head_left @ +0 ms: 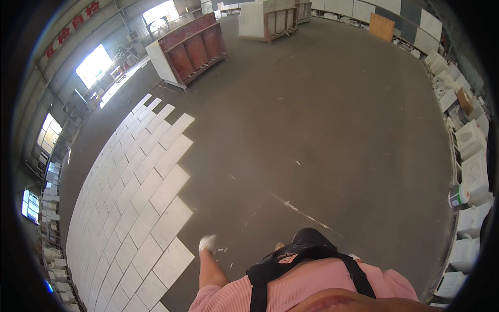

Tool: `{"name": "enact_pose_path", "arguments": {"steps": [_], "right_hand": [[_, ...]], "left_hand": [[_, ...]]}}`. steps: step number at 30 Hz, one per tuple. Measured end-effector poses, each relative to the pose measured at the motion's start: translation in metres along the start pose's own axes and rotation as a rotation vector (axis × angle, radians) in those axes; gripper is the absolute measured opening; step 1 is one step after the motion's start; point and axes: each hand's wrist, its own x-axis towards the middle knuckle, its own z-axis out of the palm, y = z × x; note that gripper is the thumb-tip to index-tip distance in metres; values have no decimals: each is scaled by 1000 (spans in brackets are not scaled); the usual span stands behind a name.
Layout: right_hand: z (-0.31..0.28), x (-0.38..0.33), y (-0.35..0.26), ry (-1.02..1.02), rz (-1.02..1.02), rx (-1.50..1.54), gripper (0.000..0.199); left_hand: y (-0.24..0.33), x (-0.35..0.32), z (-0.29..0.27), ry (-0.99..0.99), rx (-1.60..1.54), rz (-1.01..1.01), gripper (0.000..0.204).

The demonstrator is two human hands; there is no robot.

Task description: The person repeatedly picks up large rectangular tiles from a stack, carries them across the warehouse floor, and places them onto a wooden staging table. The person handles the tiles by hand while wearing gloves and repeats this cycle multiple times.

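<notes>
One hand shows clearly: the left hand (208,243), in a pale glove, hangs at the end of a bare forearm beside the person's pink top (306,288), low over the grey concrete floor (322,130). Its fingers look loosely curled and hold nothing that can be made out, though the glove is small and blurred, so how far they are open cannot be told exactly. It hovers just beside the near edge of the white marble tiles (140,208), which lie flat on the floor in staggered rows running away to the left, and a few small white chips lie on the floor near the glove. Only a sliver of the right hand (355,256) peeks out past a black strap and a black pouch (306,242) at the chest, and its fingers are hidden. Along the right wall stand stacked white stone blocks (473,177), and among them a small white bucket (458,196) with a green band, whose contents cannot be seen. Farther off stands a red-brown wooden rack (195,49) with a white slab against its end.
</notes>
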Motion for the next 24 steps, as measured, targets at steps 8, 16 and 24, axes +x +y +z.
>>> {"name": "enact_pose_path", "arguments": {"steps": [8, 16, 24], "right_hand": [[-130, 116, -21, 57, 232, 33, 28], [-502, 374, -218, 287, -119, -380, 33], [-806, 453, -515, 364, -561, 614, 47]], "left_hand": [[167, 370, -244, 242, -1080, 193, 14], [62, 422, -184, -223, 90, 209, 17], [-31, 432, -224, -421, -1063, -844, 23]]}}
